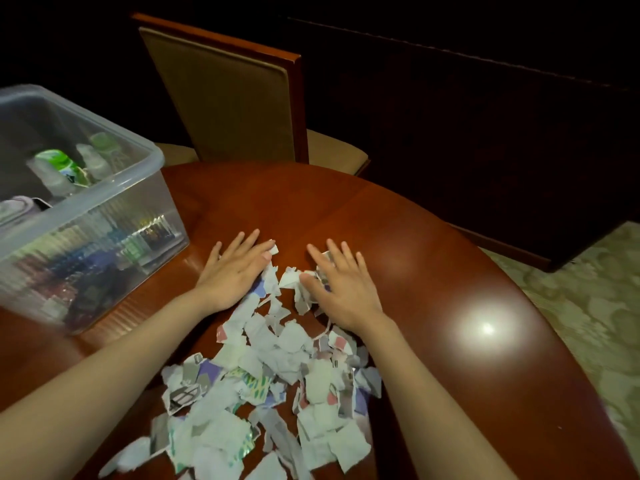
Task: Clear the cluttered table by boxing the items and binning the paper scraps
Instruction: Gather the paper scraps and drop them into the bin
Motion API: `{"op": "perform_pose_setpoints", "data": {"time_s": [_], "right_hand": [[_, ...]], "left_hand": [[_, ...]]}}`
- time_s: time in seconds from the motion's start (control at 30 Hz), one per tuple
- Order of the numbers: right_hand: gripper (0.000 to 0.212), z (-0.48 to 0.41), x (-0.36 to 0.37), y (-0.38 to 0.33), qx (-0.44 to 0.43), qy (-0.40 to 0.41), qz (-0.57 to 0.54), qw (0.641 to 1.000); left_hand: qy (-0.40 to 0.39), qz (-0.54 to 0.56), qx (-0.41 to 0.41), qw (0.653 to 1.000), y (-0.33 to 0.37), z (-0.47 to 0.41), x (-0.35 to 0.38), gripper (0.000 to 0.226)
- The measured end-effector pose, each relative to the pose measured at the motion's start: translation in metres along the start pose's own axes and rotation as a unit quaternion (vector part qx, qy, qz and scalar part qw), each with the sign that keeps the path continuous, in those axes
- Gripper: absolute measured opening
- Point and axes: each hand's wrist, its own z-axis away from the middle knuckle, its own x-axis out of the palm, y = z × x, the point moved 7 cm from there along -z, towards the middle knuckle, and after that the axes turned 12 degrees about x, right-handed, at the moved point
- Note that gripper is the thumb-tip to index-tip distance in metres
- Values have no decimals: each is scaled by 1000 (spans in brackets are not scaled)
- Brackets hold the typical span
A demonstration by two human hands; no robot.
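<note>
Fingers (249, 244) flat on paper scraps (277, 375), print blurred

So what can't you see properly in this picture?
Head view:
Inside the plastic box: blurred by its ribbed wall; left side cut off by the frame edge.
Paper scraps: some hidden under the left hand and right hand; nearest ones cut off at the bottom edge.
Behind the chair: too dark.

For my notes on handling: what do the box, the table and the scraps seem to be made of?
Box: clear plastic, likely; contents show through its ribbed wall.
Table: varnished wood, it seems; reddish, with a bright glare.
Scraps: thin printed paper, torn edges.
</note>
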Motion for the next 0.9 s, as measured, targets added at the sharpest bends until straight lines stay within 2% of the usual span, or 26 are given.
{"op": "perform_pose_setpoints", "data": {"time_s": [0.07, 0.13, 0.23, 0.3, 0.43, 0.53, 0.77, 0.9], "right_hand": [[60, 15, 6, -6, -33, -3, 15, 999], [59, 28, 10, -8, -46, -9, 18, 999], [57, 46, 16, -9, -35, -13, 26, 999], [59, 57, 20, -10, -16, -5, 41, 999], [74, 86, 28, -14, 30, 14, 36, 999], [82, 113, 34, -19, 50, 22, 23, 998], [76, 182, 51, -39, 92, 15, 28, 995], [61, 219, 60, -47, 113, 5, 21, 993]], "left_hand": [[-3, 61, 0, 998, 8, 15, 4, 60], [-21, 80, 17, 996, 20, 28, 7, 69], [-55, 20, 49, 997, 36, 43, 17, 67], [-43, -52, 70, 995, 42, 52, 23, 71], [-5, -110, 76, 991, 42, 73, 34, 109], [13, -100, 64, 993, 42, 100, 41, 110], [7, -81, 49, 995, 50, 175, 51, 112], [-18, -95, 61, 993, 52, 208, 50, 113]]}}
